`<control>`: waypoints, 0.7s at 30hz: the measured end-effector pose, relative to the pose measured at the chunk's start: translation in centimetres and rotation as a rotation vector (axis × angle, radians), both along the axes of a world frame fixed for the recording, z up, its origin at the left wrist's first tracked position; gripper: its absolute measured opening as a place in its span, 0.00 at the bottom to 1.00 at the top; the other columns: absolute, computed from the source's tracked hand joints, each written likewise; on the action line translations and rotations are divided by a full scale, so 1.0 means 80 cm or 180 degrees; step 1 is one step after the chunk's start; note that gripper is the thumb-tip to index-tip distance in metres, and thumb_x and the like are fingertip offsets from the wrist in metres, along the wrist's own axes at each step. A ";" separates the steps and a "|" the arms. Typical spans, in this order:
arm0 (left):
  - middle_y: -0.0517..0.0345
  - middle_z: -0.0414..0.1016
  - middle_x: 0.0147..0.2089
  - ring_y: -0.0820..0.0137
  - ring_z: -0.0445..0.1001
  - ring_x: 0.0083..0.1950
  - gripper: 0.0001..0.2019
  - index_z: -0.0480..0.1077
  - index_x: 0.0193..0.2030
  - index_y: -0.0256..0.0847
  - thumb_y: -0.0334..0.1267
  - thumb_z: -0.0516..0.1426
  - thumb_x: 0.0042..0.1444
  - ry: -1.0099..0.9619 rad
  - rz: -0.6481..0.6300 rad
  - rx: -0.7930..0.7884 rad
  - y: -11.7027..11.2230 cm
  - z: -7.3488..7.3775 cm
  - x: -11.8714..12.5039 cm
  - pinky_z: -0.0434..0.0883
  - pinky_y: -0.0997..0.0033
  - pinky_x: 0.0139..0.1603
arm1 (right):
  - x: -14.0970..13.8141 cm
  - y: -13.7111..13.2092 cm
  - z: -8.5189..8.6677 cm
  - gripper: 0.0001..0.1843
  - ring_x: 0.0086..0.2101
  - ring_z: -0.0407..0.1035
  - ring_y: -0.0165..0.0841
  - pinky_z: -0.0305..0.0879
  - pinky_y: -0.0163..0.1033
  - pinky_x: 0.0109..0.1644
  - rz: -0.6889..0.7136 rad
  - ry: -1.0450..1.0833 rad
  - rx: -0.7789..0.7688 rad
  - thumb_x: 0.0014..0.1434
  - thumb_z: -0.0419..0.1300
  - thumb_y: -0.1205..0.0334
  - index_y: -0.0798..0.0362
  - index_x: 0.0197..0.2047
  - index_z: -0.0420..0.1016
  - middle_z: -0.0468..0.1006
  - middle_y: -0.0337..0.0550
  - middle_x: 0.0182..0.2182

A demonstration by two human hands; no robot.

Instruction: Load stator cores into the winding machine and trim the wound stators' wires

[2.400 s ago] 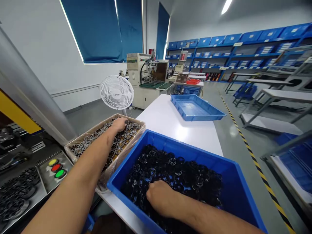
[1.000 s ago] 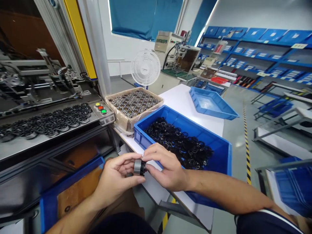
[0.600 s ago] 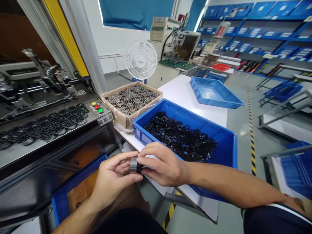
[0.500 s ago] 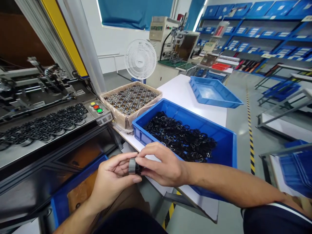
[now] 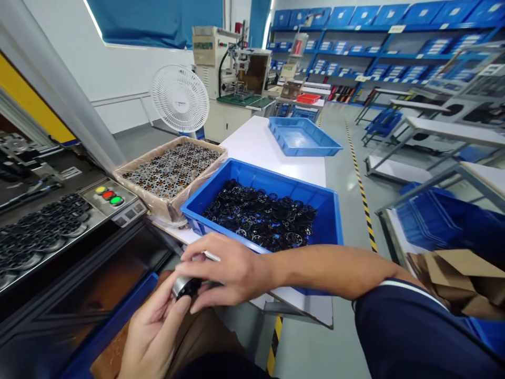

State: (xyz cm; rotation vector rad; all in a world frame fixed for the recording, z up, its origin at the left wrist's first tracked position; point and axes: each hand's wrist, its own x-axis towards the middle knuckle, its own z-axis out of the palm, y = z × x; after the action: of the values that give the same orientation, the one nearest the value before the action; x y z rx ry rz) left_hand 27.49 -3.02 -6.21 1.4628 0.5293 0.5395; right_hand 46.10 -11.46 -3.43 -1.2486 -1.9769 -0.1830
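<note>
A short grey metal cylinder with a black end piece (image 5: 182, 286) is held low in front of my body. My left hand (image 5: 158, 321) grips it from below, thumb and fingers on its sides. Over its top and right side, the fingers of my right hand (image 5: 223, 268) are closed on it too, hiding part of the black end. Just beyond my right wrist stands a blue bin (image 5: 335, 210) holding a heap of black spoked plastic discs (image 5: 260, 213). To its left is a plastic-lined box (image 5: 221, 150) of grey ring-shaped parts (image 5: 171, 166).
At the left, a machine bed carries rows of dark ring-shaped parts (image 5: 47, 226) beside yellow, red and green buttons (image 5: 108, 195). A light blue tray (image 5: 302, 138) lies on the white table (image 5: 252, 139). A white fan (image 5: 180, 100) stands behind. Cardboard (image 5: 461, 279) lies at right.
My view has swung to the right, so the surroundings sit further left. The metal cylinder has tilted, showing more of its black end. Both hands stay on it.
</note>
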 end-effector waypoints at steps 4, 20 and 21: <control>0.53 0.73 0.61 0.55 0.73 0.61 0.19 0.73 0.57 0.50 0.42 0.58 0.59 0.0085 -0.0342 0.0308 0.003 0.006 0.004 0.76 0.65 0.55 | 0.026 0.017 -0.001 0.29 0.49 0.69 0.33 0.67 0.38 0.56 0.0089 0.0476 -0.0320 0.58 0.64 0.49 0.65 0.53 0.70 0.75 0.55 0.47; 0.57 0.73 0.44 0.67 0.74 0.42 0.25 0.72 0.57 0.54 0.35 0.66 0.50 -0.0048 0.0499 0.2169 0.044 0.031 -0.009 0.73 0.73 0.39 | 0.209 0.043 -0.063 0.17 0.47 0.71 0.38 0.71 0.48 0.50 -0.2778 -0.0252 -0.3481 0.64 0.59 0.57 0.56 0.53 0.71 0.73 0.48 0.50; 0.57 0.74 0.46 0.65 0.74 0.45 0.27 0.71 0.58 0.54 0.34 0.66 0.51 -0.0086 0.0536 0.2209 0.044 0.032 -0.012 0.73 0.70 0.45 | 0.210 0.047 -0.060 0.16 0.46 0.72 0.37 0.72 0.48 0.49 -0.2794 -0.0149 -0.3564 0.64 0.59 0.57 0.56 0.52 0.71 0.74 0.47 0.49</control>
State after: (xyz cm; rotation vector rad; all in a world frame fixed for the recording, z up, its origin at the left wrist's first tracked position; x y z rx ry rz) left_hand 26.51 0.52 -3.68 2.0720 0.4658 0.9360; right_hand 62.88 -7.71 -8.25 -2.7789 -1.3733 0.5609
